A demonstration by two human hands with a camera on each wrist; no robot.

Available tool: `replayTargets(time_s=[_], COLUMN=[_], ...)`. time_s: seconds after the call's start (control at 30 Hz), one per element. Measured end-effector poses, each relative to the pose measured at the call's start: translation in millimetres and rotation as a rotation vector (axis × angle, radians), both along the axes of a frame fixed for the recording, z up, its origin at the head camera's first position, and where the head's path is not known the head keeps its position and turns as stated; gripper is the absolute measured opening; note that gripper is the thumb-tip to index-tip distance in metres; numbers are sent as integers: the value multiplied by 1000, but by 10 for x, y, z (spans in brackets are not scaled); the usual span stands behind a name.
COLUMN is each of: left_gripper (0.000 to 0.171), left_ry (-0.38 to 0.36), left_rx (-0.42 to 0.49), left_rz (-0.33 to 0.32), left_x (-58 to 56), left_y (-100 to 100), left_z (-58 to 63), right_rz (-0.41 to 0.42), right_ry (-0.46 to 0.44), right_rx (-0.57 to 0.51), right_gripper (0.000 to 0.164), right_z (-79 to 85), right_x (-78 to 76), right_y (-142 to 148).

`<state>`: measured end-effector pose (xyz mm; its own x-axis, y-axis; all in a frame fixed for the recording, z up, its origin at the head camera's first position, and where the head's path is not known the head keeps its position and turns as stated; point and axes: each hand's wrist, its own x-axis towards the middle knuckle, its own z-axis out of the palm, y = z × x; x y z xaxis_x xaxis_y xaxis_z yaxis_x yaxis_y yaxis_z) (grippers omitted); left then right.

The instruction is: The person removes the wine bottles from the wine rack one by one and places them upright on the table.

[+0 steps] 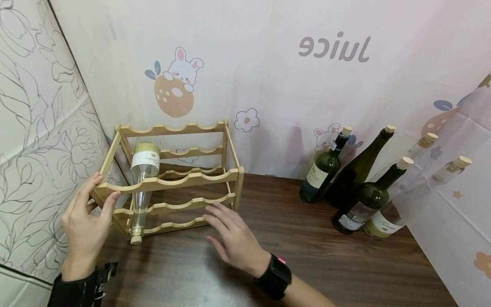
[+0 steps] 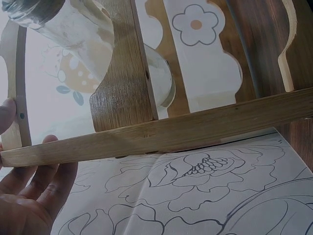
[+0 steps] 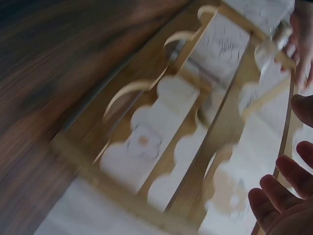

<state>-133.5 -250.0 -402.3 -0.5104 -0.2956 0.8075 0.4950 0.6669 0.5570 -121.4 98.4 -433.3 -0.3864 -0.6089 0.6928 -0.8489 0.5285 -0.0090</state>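
Observation:
My left hand (image 1: 85, 219) grips the left front corner of a wooden wine rack (image 1: 192, 181), thumb on the front rail and fingers round the outer side. In the left wrist view those fingers (image 2: 58, 188) wrap a wooden bar. A clear glass bottle (image 1: 145, 170) with a white and green label lies in the rack's left column, its corked neck pointing towards me; which tier bears it I cannot tell. My right hand (image 1: 239, 243) is by the rack's front right, fingers spread and holding nothing. In the right wrist view its fingers (image 3: 279, 193) look loosely bent.
To the right stand several corked bottles: a green one with a cream label (image 1: 317, 177), a dark one (image 1: 350, 166), another dark green one (image 1: 360, 204) and clear ones (image 1: 383, 224). Printed cloth (image 1: 268, 76) hangs behind the brown wooden tabletop (image 1: 307, 256).

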Motion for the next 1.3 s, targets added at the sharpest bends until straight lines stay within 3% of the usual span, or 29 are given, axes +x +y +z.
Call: replayTargets(time_s=[0.37,0.87,1.13,1.3], left_gripper=[53,56,55,56], left_ry=[-10,-15,-16,-10], left_rx=[-16,-30,-29,-25], left_rz=[15,10,13,2], left_x=[49,0,5,-13], left_y=[-34,-35,-13,-2], left_z=[-16,27,13,10], right_rz=[0,-29,-70,-99], right_ry=[68,37,104,125], right_rx=[167,261,291,325], right_gripper=[63,67,46,42], right_z=[43,129,41,15], right_x=[-173,-361,-487,-557], right_y=[-751,-1242,-1420,-1493])
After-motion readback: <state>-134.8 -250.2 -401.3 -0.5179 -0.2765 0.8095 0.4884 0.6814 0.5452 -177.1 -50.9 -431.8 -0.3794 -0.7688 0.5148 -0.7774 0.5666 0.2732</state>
